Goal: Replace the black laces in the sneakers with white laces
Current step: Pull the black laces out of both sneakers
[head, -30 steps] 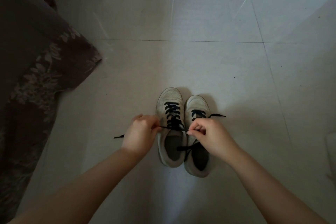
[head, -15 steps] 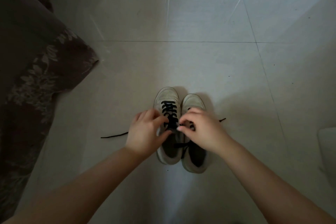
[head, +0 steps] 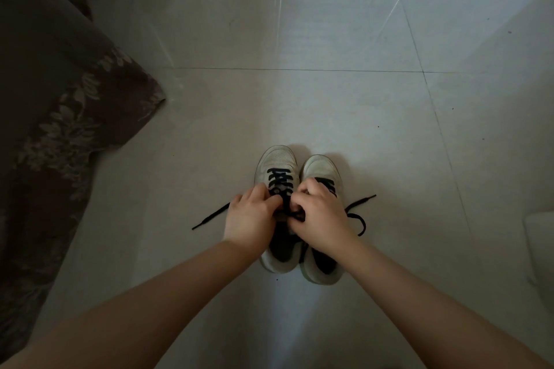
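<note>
Two pale sneakers stand side by side on the tiled floor (head: 329, 105), toes pointing away from the person, their inner sides touching. The left sneaker (head: 277, 160) has black lace (head: 281, 178) crossing its upper eyelets; the right sneaker (head: 322, 166) shows only a little lacing past the knuckles.

Both hands meet over the tongue of the left sneaker. The left hand (head: 250, 219) has its fingers curled down and its thumb pressed toward the lace in the middle of the shoe. The right hand (head: 320, 214) is bunched too, fingertips tucked in against the same crossing of lace, so both seem to pinch it, though the exact strand each one holds is hidden between them.

One loose lace end (head: 209, 216) trails out flat on the floor to the left of the left wrist. Another loose end (head: 361, 202) runs out to the right, with a loop lying just beside the right wrist.

There is wide open tile ahead of the toes and to the right. On the left a dark patterned cloth (head: 60, 117) hangs down to the floor, its corner well apart from the shoes. At the far right edge a pale object (head: 541, 237) is cut off by the frame, also well clear of the sneakers. A grout line crosses the floor beyond the toes.
</note>
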